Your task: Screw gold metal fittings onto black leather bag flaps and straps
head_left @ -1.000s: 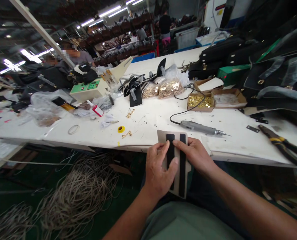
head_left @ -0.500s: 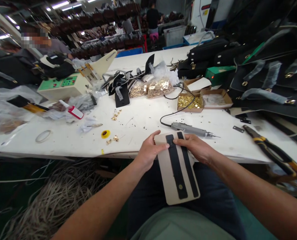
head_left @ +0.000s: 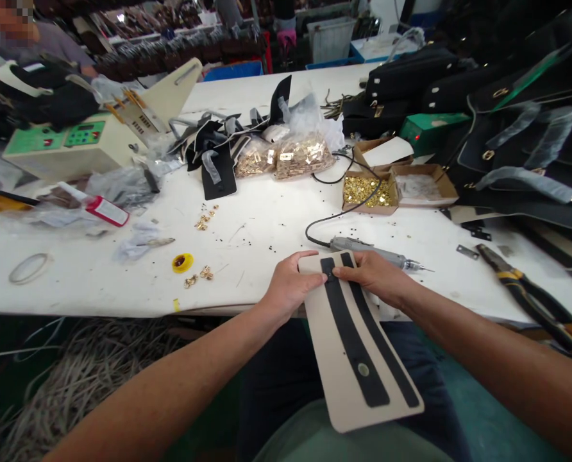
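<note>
Panel [head_left: 361,328], beige with two black strips [head_left: 346,321], is slanting over the lap [head_left: 269,382] at the worktable's [head_left: 261,273] front edge | left hand [head_left: 290,282] is gripping its far left corner | right hand [head_left: 376,277] is gripping its far right | electric screwdriver [head_left: 370,248] is lying just beyond

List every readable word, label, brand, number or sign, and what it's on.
None can be read for certain.
Red-and-white bottle: label too small and blurred to read.
Green control panels on the cream machine: markings too small to read.
Beige panel in the hands: no lettering I can make out; the round piece on its dark strip is too blurred to tell.
</note>
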Tool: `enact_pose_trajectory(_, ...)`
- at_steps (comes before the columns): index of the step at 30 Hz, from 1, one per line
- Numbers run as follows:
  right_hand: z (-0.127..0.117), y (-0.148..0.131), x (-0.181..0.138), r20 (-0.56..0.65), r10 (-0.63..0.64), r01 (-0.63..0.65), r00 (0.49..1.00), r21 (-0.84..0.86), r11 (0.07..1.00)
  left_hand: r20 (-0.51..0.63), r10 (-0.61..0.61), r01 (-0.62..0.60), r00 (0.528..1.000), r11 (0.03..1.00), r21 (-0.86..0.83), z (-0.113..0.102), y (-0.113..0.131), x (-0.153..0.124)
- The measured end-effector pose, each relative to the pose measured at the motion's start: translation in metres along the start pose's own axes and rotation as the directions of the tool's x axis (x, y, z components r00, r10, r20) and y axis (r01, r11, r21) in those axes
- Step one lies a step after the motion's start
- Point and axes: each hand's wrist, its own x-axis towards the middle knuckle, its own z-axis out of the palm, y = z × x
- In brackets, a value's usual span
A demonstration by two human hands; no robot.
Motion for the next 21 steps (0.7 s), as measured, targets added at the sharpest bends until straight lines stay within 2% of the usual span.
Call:
enact_pose_trajectory(4, -0.001, -0.002, 0.009, -0.085, -0.039, 0.01, 0.996, -0.319, 0.948, -0.005, -0.024, 0.025, 1.0, 0.985, 0.17, 0.002, -0.002, 0.012)
enact_pose_trajectory(7, 0.001, -0.003, 0.013, -0.148, -0.04, -0.036, 0.988, -0.476, 0.879, -0.014, -0.008, 0.011, 1.0, 0.956, 0.293, 0.004, -0.001, 0.019)
enact_pose_trajectory(13, 0.004, -0.003, 0.015, -0.16, -0.043, -0.046, 0.986, -0.518, 0.854, 0.007, 0.034, -0.034, 0.999, 0.92, 0.389, 0.009, -0.001, 0.025)
enact_pose_trajectory(21, 0.004, 0.002, 0.016, -0.172, -0.142, 0.009, 0.975, -0.607, 0.795, 0.019, 0.169, -0.16, 0.985, 0.879, 0.449, 0.014, -0.004, 0.025)
